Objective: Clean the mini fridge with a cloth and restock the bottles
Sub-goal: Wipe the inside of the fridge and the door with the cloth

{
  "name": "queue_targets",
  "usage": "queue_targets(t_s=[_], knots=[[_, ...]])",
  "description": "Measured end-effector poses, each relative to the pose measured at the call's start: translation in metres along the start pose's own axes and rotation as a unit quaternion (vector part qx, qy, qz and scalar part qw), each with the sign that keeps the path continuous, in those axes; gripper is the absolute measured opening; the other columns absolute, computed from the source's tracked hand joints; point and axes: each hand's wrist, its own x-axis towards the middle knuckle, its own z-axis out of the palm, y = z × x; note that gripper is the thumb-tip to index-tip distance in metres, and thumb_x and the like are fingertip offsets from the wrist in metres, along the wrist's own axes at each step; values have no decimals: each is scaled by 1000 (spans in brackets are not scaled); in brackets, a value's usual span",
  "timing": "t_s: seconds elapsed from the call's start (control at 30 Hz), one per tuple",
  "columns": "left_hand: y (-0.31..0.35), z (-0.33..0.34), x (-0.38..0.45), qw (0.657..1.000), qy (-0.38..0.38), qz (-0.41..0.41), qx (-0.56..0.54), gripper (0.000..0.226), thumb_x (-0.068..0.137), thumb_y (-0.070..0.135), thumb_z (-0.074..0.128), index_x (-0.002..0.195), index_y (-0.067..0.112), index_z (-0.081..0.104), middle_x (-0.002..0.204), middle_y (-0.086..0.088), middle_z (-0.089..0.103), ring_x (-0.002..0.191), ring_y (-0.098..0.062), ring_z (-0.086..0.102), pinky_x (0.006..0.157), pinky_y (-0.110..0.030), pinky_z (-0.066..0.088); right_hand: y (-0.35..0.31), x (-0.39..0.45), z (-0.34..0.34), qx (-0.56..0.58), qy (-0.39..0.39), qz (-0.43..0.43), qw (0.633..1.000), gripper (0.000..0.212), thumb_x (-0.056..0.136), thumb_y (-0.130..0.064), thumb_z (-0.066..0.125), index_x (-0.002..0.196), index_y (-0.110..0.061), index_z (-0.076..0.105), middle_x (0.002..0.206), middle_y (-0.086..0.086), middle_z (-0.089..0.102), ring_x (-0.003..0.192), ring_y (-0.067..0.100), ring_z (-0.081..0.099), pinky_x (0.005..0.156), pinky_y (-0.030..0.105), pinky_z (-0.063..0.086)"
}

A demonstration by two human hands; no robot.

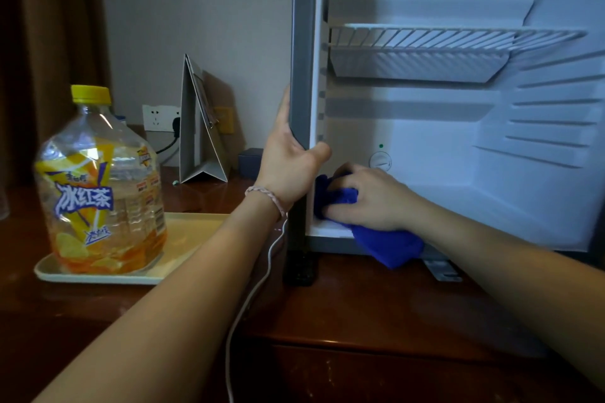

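Note:
The mini fridge (458, 141) stands open on the wooden desk, its white inside lit and holding only a wire shelf (425, 39). My left hand (291, 163) grips the fridge's grey left front edge, thumb hooked inside. My right hand (370, 199) holds a blue cloth (389, 244) against the lower left inside corner, with part of the cloth hanging over the front sill. A large clear bottle (101, 186) with a yellow cap and an orange label stands upright on a cream tray (183, 239) at the left.
A folded grey card stand (201, 127) sits behind the tray by a wall socket (160, 118). A white cable (252, 298) runs across the wooden desk (360, 321) in front of the fridge. A thermostat dial (380, 161) sits on the back wall inside.

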Motion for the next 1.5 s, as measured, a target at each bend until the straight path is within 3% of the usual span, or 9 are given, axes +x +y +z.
queue_targets(t_s=[0.17, 0.3, 0.4, 0.53, 0.63, 0.83, 1.03, 1.2, 1.5], knots=[[-3, -1, -1, 1000, 1, -1, -4, 83, 80, -3, 67, 152, 15, 28, 137, -3, 56, 122, -11, 57, 103, -40, 51, 20, 46, 12, -10, -8, 58, 998, 15, 69, -71, 55, 76, -58, 61, 108, -5, 53, 101, 28, 58, 83, 40, 50], [-2, 0, -1, 1000, 4, -4, -6, 82, 82, -5, 67, 152, 14, 29, 131, 2, 58, 114, 0, 59, 99, -30, 52, 34, 73, 22, -19, -5, 114, 993, 52, 56, -77, 48, 90, -42, 67, 103, -4, 63, 91, 27, 62, 79, 43, 56], [-1, 0, -1, 1000, 8, -4, 1, 84, 81, -2, 68, 153, 15, 28, 134, 2, 57, 115, 1, 57, 100, -31, 51, 30, 73, 21, -2, -5, 118, 993, 45, 53, -72, 48, 71, -35, 65, 85, -2, 66, 80, 26, 64, 73, 41, 56], [2, 0, -4, 1000, 7, -11, 2, 84, 80, -3, 68, 152, 15, 29, 129, 5, 58, 113, 2, 59, 100, -33, 52, 20, 51, 10, 9, -16, 78, 997, 18, 65, -66, 55, 65, -50, 62, 76, -3, 64, 79, 25, 63, 72, 42, 55], [3, -1, -3, 1000, -2, -18, 4, 87, 78, 4, 69, 153, 16, 27, 137, -3, 55, 121, -11, 57, 103, -42, 51, 13, 18, 0, 19, 1, 46, 999, 25, 69, -62, 60, 75, -39, 67, 93, -5, 64, 90, 22, 62, 82, 46, 53], [0, -1, -3, 1000, 1, -27, 0, 96, 67, 24, 70, 153, 24, 28, 148, -5, 48, 134, -21, 49, 110, -47, 43, 7, -49, -21, 40, -6, 22, 999, 10, 79, -44, 74, 80, -36, 68, 116, -15, 55, 106, 16, 57, 99, 42, 44], [0, 2, -3, 999, -1, -27, -23, 96, 69, 14, 69, 154, 23, 25, 148, -5, 48, 126, -13, 56, 107, -45, 47, 7, -35, -19, 33, -2, 67, 997, 34, 62, -60, 64, 77, -29, 70, 104, -16, 55, 98, 17, 57, 90, 46, 51], [-2, 1, -2, 1000, -4, -23, -18, 91, 76, 5, 68, 155, 21, 25, 147, -4, 48, 132, -17, 50, 108, -45, 46, 25, 13, -6, 19, 9, 126, 992, 44, 51, -75, 56, 76, -40, 68, 89, -3, 63, 88, 26, 62, 82, 47, 56], [-2, -2, -2, 999, -5, -31, -7, 88, 80, 5, 68, 154, 22, 25, 144, -3, 49, 130, -18, 50, 108, -47, 46, 44, 33, 0, 20, 41, 172, 984, 47, 55, -76, 54, 60, -31, 65, 76, 1, 63, 75, 29, 64, 67, 38, 55]])
